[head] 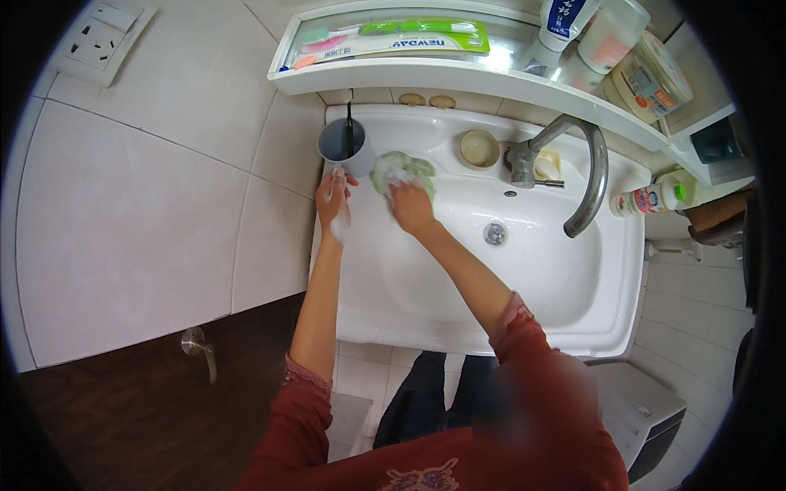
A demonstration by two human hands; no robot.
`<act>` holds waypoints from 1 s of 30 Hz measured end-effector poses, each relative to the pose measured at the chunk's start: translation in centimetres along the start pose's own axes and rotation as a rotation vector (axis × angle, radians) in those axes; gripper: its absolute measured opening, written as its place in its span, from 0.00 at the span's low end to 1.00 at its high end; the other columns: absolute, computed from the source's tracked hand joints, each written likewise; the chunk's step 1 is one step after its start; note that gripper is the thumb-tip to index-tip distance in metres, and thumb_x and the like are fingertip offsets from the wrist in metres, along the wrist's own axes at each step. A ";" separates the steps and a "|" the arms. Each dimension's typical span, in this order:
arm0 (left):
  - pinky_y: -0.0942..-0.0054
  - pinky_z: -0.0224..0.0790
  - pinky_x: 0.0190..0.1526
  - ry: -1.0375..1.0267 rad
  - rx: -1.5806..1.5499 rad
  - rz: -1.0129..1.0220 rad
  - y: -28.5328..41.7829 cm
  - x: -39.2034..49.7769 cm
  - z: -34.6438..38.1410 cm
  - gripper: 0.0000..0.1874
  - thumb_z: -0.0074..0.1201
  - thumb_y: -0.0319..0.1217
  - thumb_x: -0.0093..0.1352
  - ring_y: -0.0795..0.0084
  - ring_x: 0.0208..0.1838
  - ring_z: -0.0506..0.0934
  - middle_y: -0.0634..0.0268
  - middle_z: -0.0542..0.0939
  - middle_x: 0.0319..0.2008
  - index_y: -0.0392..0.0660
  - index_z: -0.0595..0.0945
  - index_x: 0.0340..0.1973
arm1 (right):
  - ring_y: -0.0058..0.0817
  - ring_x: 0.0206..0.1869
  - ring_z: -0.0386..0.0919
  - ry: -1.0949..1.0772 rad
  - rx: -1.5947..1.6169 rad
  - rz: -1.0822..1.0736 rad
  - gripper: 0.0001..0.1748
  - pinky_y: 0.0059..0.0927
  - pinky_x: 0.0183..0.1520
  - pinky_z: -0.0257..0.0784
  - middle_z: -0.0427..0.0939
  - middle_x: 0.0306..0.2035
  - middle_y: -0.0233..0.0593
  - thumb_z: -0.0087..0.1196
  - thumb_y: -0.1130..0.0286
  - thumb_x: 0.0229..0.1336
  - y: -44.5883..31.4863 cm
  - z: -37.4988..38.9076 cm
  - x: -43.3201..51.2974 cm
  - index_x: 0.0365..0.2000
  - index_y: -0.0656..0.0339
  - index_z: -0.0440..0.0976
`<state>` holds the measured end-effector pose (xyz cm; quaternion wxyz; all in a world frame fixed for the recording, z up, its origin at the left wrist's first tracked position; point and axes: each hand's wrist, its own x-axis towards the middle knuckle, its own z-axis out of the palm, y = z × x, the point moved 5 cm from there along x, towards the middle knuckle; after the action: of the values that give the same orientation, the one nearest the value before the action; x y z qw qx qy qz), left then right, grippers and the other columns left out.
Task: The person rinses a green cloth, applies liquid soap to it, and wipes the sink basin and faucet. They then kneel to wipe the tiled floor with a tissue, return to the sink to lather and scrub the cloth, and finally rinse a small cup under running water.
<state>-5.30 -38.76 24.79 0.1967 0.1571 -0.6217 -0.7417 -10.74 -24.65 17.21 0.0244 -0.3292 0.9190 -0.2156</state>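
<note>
My left hand, soapy with white foam, has its fingers at the near side of a grey cup and grips it. A dark, thin-handled item, possibly a toothbrush, stands in the cup. To the right, my right hand presses into a wet green cloth covered in suds; its fingertips are blurred and partly hidden by foam. The cloth lies on the left ledge of a white ceramic washbasin.
A curved metal faucet rises at the basin's back right, beside a small round bowl and a soap dish. Above hangs a white shelf with packaged toothbrushes. A green-capped bottle stands right; a tiled wall is left.
</note>
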 end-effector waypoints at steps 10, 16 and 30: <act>0.80 0.52 0.31 0.166 0.227 0.000 3.8 -3.1 -2.1 0.17 0.43 0.40 0.75 0.83 0.27 0.59 0.71 0.74 0.25 0.43 0.74 0.27 | 0.41 0.48 0.76 0.125 -0.018 0.038 0.19 0.45 0.65 0.57 0.79 0.45 0.45 0.50 0.63 0.59 1.7 -1.4 -1.7 0.48 0.62 0.74; 0.80 0.52 0.31 0.196 0.197 0.005 3.9 -3.6 -2.2 0.17 0.42 0.39 0.75 0.83 0.27 0.59 0.71 0.73 0.24 0.43 0.74 0.27 | 0.37 0.52 0.74 -0.002 -0.098 -0.131 0.20 0.48 0.67 0.53 0.76 0.51 0.43 0.48 0.62 0.60 0.1 -0.2 2.1 0.49 0.60 0.74; 0.80 0.52 0.31 0.162 0.222 0.015 3.5 -3.7 -2.2 0.17 0.42 0.40 0.75 0.83 0.27 0.59 0.70 0.74 0.25 0.43 0.74 0.27 | 0.38 0.46 0.77 -0.110 -0.124 -0.197 0.20 0.45 0.64 0.57 0.80 0.42 0.42 0.44 0.59 0.63 -0.6 1.4 5.0 0.46 0.60 0.76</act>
<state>-0.71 -39.41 27.79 0.2331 0.2325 -0.6834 -0.6516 -14.00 -28.69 16.64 0.0329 -0.4300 0.8911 -0.1412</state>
